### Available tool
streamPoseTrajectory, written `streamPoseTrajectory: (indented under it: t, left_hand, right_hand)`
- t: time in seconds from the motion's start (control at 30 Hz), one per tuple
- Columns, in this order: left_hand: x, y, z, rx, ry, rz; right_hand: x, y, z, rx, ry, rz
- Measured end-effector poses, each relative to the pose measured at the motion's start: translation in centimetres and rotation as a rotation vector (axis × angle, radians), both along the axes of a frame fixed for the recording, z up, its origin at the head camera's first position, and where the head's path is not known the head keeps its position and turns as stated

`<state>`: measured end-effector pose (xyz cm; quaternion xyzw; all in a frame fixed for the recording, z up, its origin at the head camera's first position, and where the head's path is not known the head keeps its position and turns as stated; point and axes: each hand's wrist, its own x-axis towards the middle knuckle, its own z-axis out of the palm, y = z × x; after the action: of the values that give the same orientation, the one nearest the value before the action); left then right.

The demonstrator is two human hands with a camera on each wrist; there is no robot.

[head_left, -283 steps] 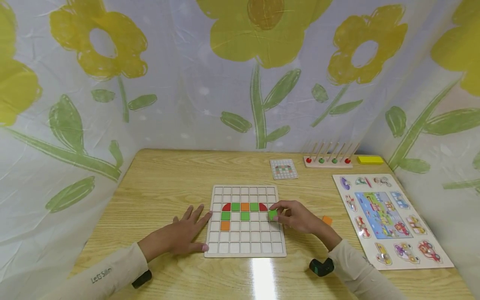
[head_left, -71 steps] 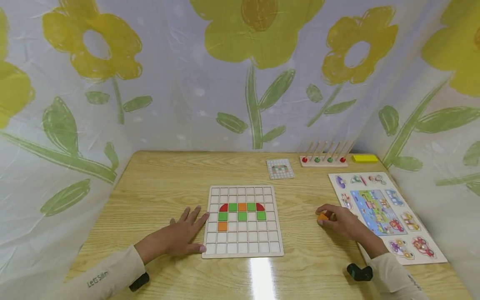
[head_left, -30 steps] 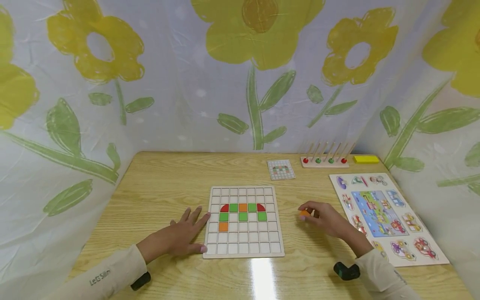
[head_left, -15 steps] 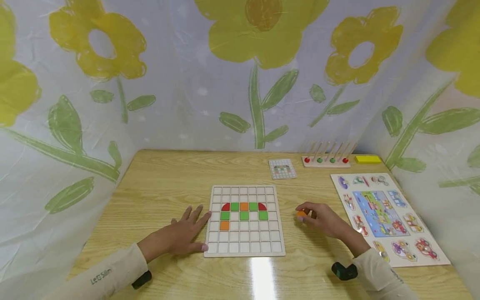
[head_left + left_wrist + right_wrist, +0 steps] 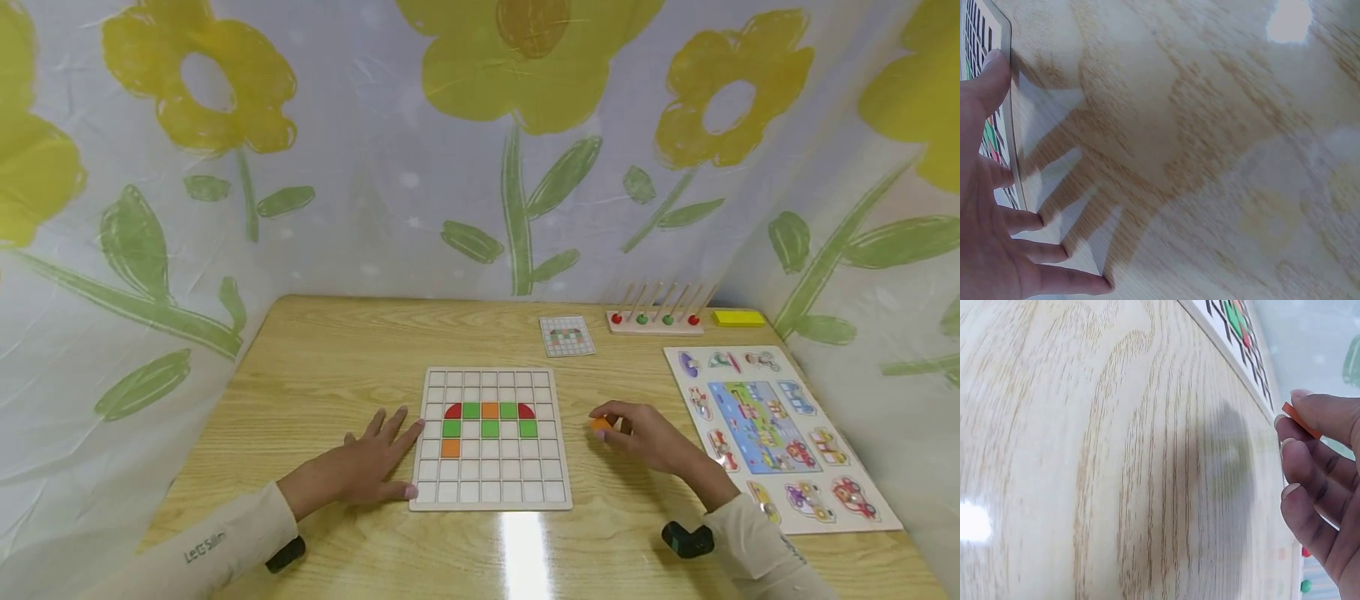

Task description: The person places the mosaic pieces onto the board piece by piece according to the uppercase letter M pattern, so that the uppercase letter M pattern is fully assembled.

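Observation:
My right hand [image 5: 637, 433] pinches an orange square tile [image 5: 601, 425] between thumb and fingers, just right of the grid board. In the right wrist view the tile [image 5: 1301, 420] shows edge-on between the thumb and a finger. A pale wooden grid board [image 5: 491, 492] lies in front of me. It carries red quarter-round tiles, green squares and orange squares, among them an orange tile [image 5: 450, 448] low on the left. My left hand [image 5: 371, 462] lies with fingers spread at the board's left edge, its thumb [image 5: 996, 69] touching the rim.
Behind the board lies a small pattern card [image 5: 567, 336]. Farther right stand a peg rack [image 5: 656, 323] with red and green beads and a yellow block [image 5: 738, 319]. A picture knob puzzle [image 5: 783, 433] lies on the right, near my right forearm.
A green tile that my right hand held now sits on the board's right side. That hand then took the orange tile from the table and moved left with it. My left hand stayed put.

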<state>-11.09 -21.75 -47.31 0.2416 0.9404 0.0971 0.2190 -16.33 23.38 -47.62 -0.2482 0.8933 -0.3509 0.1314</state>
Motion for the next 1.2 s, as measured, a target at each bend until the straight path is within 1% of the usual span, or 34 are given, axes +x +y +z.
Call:
streamPoseTrajectory:
  t: [0.23, 0.5, 0.73, 0.87, 1.0, 1.2]
  left_hand:
    - [0.0, -0.2, -0.3, -0.004, -0.001, 0.002]
    - [-0.1, -0.1, -0.2, -0.004, -0.013, 0.013]
    - [0.0, -0.2, -0.1, -0.004, -0.01, 0.013]
    - [0.1, -0.3, -0.1, -0.014, -0.003, 0.019]
    - [0.2, -0.3, 0.1, -0.003, -0.002, 0.008]
    - [0.1, -0.1, 0.2, 0.012, -0.008, -0.006]
  right_hand:
    - [0.0, -0.4, -0.1, -0.006, 0.008, 0.008]
    - [-0.2, -0.6, -0.4, -0.012, -0.011, 0.016]
    - [-0.1, -1.2, -0.3, -0.036, -0.024, 0.021]
    - [-0.2, -1.8, -0.4, -0.049, -0.044, 0.028]
    - [-0.2, -2.1, -0.5, -0.072, -0.065, 0.039]
    - [0.0, -2.0, -0.5, -0.102, -0.094, 0.044]
